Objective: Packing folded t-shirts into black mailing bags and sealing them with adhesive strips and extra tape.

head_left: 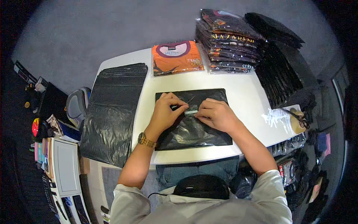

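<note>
A flat black plastic mailing bag (194, 134) lies in front of me on the white table. Across its middle is a small white strip (191, 112). My right hand (214, 115) is closed, its thumb and fingertips pinching the strip's right end. At the strip's upper left, my left hand (167, 110), below which a gold watch (147, 140) circles the wrist, has thumb and index finger pressed together. Whatever is between those left fingertips is too small to make out. Both hands rest over the bag.
Flat black bags (115, 100) are stacked at left. Along the far edge sit a bagged orange shirt (178, 61) and a tall pile of bagged dark shirts (231, 44). More black packages (281, 74) stand at right, near loose white strips (275, 118) and a tape roll (297, 123).
</note>
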Tool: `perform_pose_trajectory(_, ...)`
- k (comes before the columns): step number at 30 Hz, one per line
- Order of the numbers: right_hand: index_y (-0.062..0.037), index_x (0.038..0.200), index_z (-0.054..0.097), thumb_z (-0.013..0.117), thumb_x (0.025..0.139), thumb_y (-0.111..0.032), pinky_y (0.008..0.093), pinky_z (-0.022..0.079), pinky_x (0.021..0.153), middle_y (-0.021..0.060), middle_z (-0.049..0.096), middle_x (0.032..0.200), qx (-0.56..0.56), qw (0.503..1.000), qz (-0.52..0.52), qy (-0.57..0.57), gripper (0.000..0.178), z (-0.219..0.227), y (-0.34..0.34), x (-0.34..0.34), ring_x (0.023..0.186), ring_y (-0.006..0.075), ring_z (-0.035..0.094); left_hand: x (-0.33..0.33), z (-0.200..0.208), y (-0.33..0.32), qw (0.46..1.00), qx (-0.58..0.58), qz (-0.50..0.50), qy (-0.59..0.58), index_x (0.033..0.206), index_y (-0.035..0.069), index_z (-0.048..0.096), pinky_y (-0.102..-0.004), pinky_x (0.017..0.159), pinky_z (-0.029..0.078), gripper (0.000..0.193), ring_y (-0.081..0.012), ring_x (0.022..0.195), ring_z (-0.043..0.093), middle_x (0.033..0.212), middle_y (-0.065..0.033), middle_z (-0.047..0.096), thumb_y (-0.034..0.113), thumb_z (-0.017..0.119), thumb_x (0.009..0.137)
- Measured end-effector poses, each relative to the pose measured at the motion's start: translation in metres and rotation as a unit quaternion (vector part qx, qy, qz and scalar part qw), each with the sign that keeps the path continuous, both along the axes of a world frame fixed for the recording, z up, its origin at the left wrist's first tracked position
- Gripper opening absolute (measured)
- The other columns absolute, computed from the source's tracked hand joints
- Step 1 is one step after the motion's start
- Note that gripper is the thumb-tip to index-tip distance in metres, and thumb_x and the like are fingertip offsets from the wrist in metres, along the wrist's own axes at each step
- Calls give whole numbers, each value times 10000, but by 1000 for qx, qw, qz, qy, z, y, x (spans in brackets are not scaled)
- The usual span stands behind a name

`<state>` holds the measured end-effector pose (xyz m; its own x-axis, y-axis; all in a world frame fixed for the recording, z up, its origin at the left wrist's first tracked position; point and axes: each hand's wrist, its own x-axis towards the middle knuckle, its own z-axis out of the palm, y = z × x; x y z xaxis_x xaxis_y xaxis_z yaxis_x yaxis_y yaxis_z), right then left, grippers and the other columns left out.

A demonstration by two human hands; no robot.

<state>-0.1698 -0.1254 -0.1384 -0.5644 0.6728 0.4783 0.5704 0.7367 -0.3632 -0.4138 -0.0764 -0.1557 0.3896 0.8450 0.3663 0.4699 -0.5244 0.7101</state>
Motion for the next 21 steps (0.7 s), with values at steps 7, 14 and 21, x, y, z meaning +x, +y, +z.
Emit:
perform_pose_trajectory(7, -49, 882, 767, 842, 738, -22, 388, 578, 723, 81, 671, 869, -9, 1000, -8, 19, 164, 3, 4, 0, 817, 271, 688, 2, 5, -1, 1000, -11, 11, 6, 934, 90, 841, -354, 835, 498, 131, -224, 924, 605, 873, -56, 686, 144, 872, 818)
perform_pose_trajectory(14, -55, 877, 777, 840, 735, -19, 389, 582, 734, 84, 681, 876, -25, 999, -13, 28, 159, 3, 4, 0, 834, 275, 695, 3, 2, 0, 1000, 4, 7, 13, 923, 90, 841, -364, 820, 490, 118, -228, 900, 588, 843, -57, 668, 137, 866, 818)
perform_pose_trajectory(21, -55, 888, 786, 834, 767, -40, 391, 583, 750, 88, 691, 879, -49, 999, -18, 9, 131, -1, 6, 1, 837, 283, 696, 4, 2, -2, 999, -4, 9, 38, 923, 99, 842, -397, 812, 485, 119, -260, 881, 562, 809, -64, 647, 167, 856, 826)
